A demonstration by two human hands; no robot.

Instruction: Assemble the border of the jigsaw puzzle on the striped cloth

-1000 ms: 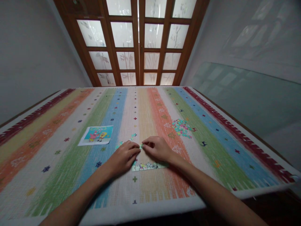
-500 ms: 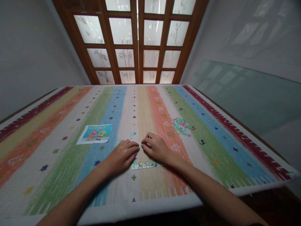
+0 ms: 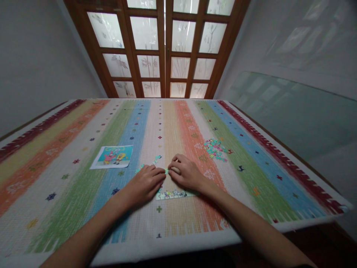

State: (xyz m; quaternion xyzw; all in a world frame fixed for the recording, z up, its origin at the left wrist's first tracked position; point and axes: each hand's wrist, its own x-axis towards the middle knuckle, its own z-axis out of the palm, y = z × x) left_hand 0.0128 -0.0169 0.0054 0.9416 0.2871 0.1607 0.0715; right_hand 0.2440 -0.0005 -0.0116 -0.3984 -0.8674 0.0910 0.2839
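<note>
My left hand and my right hand meet low over the cloth, fingertips closed together. Between them shows a small teal jigsaw puzzle piece, pinched from both sides; its outline is mostly covered by my fingers. Just below my hands lies a joined strip of puzzle pieces, its right end partly behind my right wrist. Several loose teal pieces lie beyond my left hand, some partly hidden by its fingers.
A printed cartoon picture sheet lies to the left. At the right is a heap of loose puzzle pieces. A striped cloth covers the table, and a wooden door with glass panes stands behind.
My hands stay almost in the same spot, fingers still together at the small piece. The right hand's knuckles have risen slightly, and the camera view has shifted a little.
</note>
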